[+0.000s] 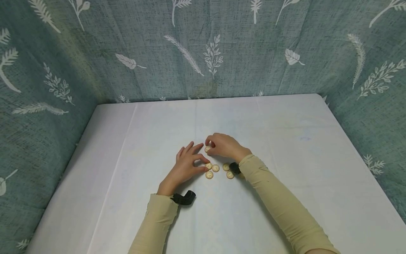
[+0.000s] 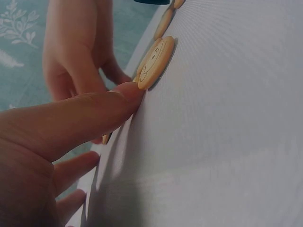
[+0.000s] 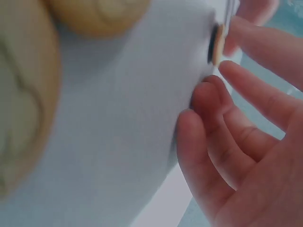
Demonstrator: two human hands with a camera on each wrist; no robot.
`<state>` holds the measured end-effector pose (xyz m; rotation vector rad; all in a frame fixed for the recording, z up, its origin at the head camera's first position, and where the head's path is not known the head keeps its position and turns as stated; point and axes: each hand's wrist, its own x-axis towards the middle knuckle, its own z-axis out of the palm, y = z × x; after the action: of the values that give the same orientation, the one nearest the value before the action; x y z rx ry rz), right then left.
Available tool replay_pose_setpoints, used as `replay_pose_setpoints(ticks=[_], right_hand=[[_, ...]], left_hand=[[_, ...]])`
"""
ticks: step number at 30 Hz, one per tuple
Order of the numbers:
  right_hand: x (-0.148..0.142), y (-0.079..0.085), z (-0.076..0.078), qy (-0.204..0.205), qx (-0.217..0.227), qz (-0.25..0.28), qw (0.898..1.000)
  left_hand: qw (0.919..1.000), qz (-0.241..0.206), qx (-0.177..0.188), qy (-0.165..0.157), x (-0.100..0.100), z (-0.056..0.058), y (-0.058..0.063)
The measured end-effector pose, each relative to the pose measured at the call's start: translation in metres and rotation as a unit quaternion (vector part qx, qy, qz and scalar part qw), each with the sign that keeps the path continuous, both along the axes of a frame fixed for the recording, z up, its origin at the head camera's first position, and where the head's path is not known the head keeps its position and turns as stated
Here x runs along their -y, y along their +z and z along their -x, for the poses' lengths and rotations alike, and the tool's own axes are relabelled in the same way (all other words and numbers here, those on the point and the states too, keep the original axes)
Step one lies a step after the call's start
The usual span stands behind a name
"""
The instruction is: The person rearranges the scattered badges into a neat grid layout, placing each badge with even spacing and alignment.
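Several small round tan discs with drawn faces lie on the white table. In the head view my left hand (image 1: 185, 166) pinches one tan disc (image 1: 208, 165) between thumb and index finger, its other fingers spread. The left wrist view shows the thumb against a disc, the index finger mostly hidden behind it. Just beyond, my right hand (image 1: 223, 146) has thumb and index finger on opposite sides of another tan disc (image 1: 207, 149). In the right wrist view this disc (image 3: 218, 45) stands edge-on between those fingers, the other fingers curled near the tabletop.
Close to my left hand lie two loose discs, one disc (image 1: 215, 168) to the right and a lower disc (image 1: 209, 175). More discs (image 1: 229, 174) sit beneath my right wrist, partly covered by its black wrist camera (image 1: 234, 168). A leaf-patterned green curtain (image 1: 203, 53) surrounds the white table (image 1: 152, 141).
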<state>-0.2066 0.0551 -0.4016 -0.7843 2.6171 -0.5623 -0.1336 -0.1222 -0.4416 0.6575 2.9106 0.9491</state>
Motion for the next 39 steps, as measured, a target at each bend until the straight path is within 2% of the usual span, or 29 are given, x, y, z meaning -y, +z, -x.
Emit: replay_pose_setpoints(ticks=[9,20,29,39], right_hand=[[-0.027,-0.001,0.004,-0.031,-0.006,0.057,0.998],[-0.049,0.003,0.001,-0.043,-0.012,0.067,0.997],[-0.054,0.005,-0.013,-0.037,-0.031,0.083,0.995],[-0.056,0.007,-0.033,-0.044,-0.015,0.116,0.992]], left_hand=[[1.0000,0.001,-0.001,0.001,0.000,0.000,0.000],[1.0000,0.000,-0.001,0.002,0.000,0.000,-0.001],[1.0000,0.002,0.000,0.005,0.000,0.000,0.000],[1.0000,0.005,-0.001,0.002,0.000,0.001,0.000]])
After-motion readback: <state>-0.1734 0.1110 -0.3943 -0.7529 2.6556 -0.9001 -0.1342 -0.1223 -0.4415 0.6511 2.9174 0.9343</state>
